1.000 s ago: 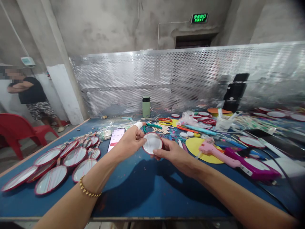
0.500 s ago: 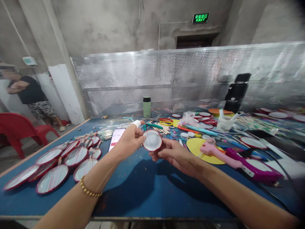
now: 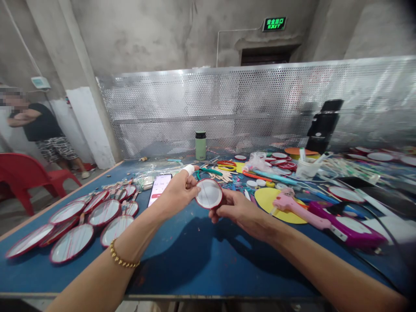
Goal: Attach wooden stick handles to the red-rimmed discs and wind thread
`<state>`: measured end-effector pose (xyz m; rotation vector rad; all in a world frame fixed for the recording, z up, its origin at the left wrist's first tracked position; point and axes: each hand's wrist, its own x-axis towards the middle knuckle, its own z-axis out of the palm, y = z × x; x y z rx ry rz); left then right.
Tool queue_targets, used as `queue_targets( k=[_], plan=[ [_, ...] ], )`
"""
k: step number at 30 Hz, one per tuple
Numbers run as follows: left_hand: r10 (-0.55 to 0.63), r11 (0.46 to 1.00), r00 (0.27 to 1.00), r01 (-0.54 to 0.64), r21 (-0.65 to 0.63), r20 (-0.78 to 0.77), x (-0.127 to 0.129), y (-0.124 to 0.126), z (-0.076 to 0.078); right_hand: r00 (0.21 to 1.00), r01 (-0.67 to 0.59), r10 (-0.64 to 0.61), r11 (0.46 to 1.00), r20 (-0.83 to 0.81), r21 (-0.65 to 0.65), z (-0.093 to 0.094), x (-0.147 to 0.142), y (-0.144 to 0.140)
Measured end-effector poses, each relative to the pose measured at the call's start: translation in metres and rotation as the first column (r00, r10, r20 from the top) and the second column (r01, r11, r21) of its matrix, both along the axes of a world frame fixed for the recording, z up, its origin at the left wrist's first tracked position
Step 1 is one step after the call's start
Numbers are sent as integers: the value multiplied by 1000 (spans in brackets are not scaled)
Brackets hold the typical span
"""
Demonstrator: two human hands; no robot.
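Note:
A small round white disc with a red rim [image 3: 209, 193] is held up over the blue table, its face toward me. My right hand [image 3: 232, 207] grips it by the right and lower edge, fingers behind. At its left edge my left hand [image 3: 183, 186] is closed, thumb and finger pinched at the rim; a white wrap covers one finger. A faint thin line crosses the disc's face; I cannot tell whether it is a thread. To the left lie several larger red-rimmed discs [image 3: 104, 212], some with wooden sticks and pinkish strands.
A phone [image 3: 159, 189] lies behind my left forearm. Wooden sticks [image 3: 224, 175], scissors [image 3: 226, 165] and a green bottle [image 3: 200, 146] are further back. At right are a yellow disc [image 3: 264, 199], a pink glue gun [image 3: 302, 212], a purple device [image 3: 349, 227] and a cup of pens [image 3: 307, 168].
The small disc has shifted slightly right and down and faces me more fully. My right hand's fingers have moved a little with it; my left hand stays at its left edge.

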<state>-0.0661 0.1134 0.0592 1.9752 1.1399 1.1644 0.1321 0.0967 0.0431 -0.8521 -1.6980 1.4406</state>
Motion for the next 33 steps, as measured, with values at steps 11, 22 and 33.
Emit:
queue_targets(
  k=[11,22,33],
  plan=[
    [5,999,1000,-5,38,-9,0,1,1,1000,4,-4,1000,-24,-28,1,-1,-1],
    [26,998,999,-28,53,26,3,2,-3,1000,-6,6,999,-13,-33,1,0,0],
    [-67,998,998,67,0,-11,-2,4,-4,1000,2,-2,999,-8,-52,5,1,0]
  ],
)
